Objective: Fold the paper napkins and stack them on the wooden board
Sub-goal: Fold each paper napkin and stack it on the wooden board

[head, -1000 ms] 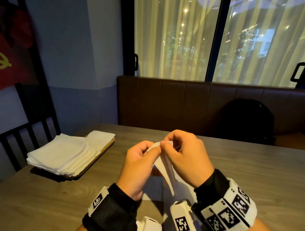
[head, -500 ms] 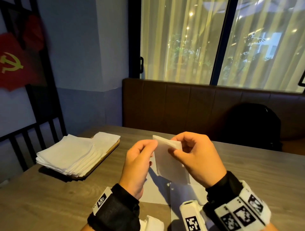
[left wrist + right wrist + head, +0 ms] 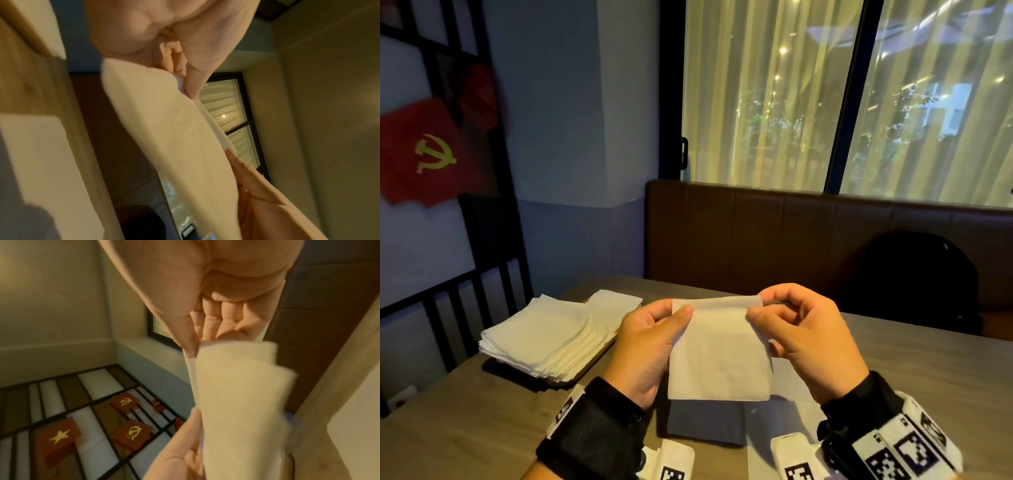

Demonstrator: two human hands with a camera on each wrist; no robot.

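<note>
I hold a white paper napkin (image 3: 719, 356) upright above the table, its lower edge hanging free. My left hand (image 3: 674, 318) pinches its top left corner between thumb and fingers; my right hand (image 3: 758, 310) pinches the top right corner. The left wrist view shows the napkin (image 3: 176, 138) running from the left thumb to the right hand's fingers. From the right wrist the napkin (image 3: 240, 394) hangs below the pinching thumb. A stack of folded napkins (image 3: 548, 335) lies on the wooden board (image 3: 589, 370) at the left.
More flat napkins (image 3: 791, 387) lie on the wooden table (image 3: 928, 370) under my hands. A brown padded bench (image 3: 774, 236) with a dark bag (image 3: 914, 281) stands behind the table. A black chair back (image 3: 465, 291) is at the left.
The napkin was bunched between both hands; they have drawn apart sideways and spread it out flat. The view has tilted upward.
</note>
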